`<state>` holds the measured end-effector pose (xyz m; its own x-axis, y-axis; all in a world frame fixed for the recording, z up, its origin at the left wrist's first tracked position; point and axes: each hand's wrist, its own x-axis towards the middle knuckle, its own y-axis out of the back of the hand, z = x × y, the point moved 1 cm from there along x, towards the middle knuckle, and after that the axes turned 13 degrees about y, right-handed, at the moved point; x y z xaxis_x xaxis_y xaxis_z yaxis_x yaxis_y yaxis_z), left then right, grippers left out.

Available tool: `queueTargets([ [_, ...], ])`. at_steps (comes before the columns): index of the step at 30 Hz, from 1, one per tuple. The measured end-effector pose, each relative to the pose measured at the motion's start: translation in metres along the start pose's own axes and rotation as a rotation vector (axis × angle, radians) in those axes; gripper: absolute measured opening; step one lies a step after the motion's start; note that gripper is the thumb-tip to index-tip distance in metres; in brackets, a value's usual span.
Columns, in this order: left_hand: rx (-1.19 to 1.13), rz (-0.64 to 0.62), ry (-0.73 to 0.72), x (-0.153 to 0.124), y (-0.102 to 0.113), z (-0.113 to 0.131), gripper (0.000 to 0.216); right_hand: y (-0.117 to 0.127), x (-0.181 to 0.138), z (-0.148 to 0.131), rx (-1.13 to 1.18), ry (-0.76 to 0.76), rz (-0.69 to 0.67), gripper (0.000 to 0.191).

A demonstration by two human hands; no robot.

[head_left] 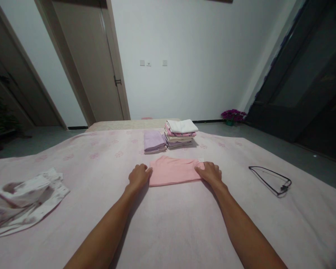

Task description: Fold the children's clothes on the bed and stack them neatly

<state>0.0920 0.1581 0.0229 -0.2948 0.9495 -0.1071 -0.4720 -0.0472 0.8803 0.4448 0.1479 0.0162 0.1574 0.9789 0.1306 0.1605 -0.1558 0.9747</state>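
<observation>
A folded pink garment (173, 172) lies flat on the bed-like surface in front of me, with a small white label at its far right corner. My left hand (139, 176) is closed on its left edge, thumb over the cloth and fingers curled. At the opposite end, my right hand (210, 173) pinches the right edge, thumb on top. The undersides of both grips are hidden. Just beyond the garment sit a folded lilac striped cloth (154, 141) and a taller stack of folded clothes (180, 132) with a white piece on top.
A crumpled white patterned garment (28, 201) lies at the left. Off to the right is a thin black looped object (271, 181), perhaps a cord or hanger. The pale pink floral sheet (168, 224) spreads under everything. Purple flowers (233, 115) stand on the floor behind.
</observation>
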Motion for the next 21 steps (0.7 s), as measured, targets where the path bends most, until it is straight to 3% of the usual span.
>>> queueTargets([
  [7, -0.094, 0.004, 0.121, 0.004, -0.006, 0.022, 0.021, -0.001, -0.004, -0.013, 0.095, 0.059, 0.11, 0.047],
  [14, -0.181, -0.027, 0.134, 0.009, -0.012, 0.027, 0.058, 0.002, -0.006, -0.02, 0.303, -0.029, 0.162, 0.069],
  [21, -0.306, -0.024, 0.001, 0.015, -0.008, 0.013, 0.053, -0.004, -0.004, -0.019, 0.665, -0.031, 0.272, 0.076],
])
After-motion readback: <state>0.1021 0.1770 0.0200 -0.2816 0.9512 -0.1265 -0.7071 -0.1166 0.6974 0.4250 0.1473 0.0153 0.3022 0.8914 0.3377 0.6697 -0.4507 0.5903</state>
